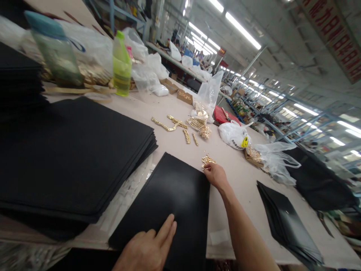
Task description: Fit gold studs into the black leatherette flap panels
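Observation:
A black rectangular sheet (180,184), perhaps a thin stack of leather-like panels, lies on the table in front of me. My left hand (148,244) rests on its near part, index and middle fingers stretched out and the others curled. Beyond the sheet's far right corner is a small pile of gold metal pieces (208,159). My right hand (216,175) reaches to this pile, thumb and fingertips pinched at its near edge. A small gold glint shows at the fingertips; its exact shape is too small to make out.
A tall stack of black panels (76,150) stands on the left, with more black panels (287,222) at right. Gold chains (177,122) lie farther back. A yellow-green bottle (122,66), a blue-lidded jar (56,49), plastic bags (234,133) and a small cardboard box (184,96) stand around.

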A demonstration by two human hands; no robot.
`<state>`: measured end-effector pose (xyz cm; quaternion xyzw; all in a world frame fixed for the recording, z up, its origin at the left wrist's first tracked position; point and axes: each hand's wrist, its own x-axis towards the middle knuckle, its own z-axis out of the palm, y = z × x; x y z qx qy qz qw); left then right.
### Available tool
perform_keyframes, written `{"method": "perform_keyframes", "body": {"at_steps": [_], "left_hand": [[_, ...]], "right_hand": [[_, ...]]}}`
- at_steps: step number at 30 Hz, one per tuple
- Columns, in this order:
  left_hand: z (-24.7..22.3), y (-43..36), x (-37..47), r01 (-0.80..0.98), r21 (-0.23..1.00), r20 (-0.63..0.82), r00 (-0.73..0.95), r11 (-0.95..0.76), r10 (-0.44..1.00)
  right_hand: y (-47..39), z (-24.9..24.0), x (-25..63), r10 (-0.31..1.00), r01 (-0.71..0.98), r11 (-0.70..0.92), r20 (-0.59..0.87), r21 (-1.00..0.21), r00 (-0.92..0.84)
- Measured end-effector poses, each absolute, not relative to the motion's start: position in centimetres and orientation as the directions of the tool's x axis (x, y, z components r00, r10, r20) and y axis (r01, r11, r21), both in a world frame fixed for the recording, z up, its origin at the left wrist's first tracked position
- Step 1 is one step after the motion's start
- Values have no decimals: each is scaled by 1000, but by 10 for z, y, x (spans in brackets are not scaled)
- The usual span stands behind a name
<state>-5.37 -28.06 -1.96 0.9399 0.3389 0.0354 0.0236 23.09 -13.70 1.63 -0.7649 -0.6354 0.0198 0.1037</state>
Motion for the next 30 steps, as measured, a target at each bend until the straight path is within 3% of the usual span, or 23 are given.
{"method": "perform_keyframes", "body": {"at_steps": [5,9,11,19,27,30], "left_hand": [[-23,-281,-51,624,76,117,769,-778,629],[-27,-285,-55,607,92,185,769,-789,612],[-27,-286,-57,597,99,210,769,-796,603],[-29,-288,-58,598,122,239,757,-792,608],[-27,-286,-59,578,153,271,756,-802,596],[-26,-285,-58,574,164,268,757,-802,596]], "right_hand": [[-173,24,221,987,906,-60,110,-420,116],[-223,27,181,996,696,45,-24,-716,-88],[-243,25,162,984,614,51,-66,-788,-166],[-256,12,145,970,660,93,-81,-746,-228],[-247,28,134,945,736,45,-210,-676,-250],[-239,31,130,934,724,-54,-291,-687,-207]]}}
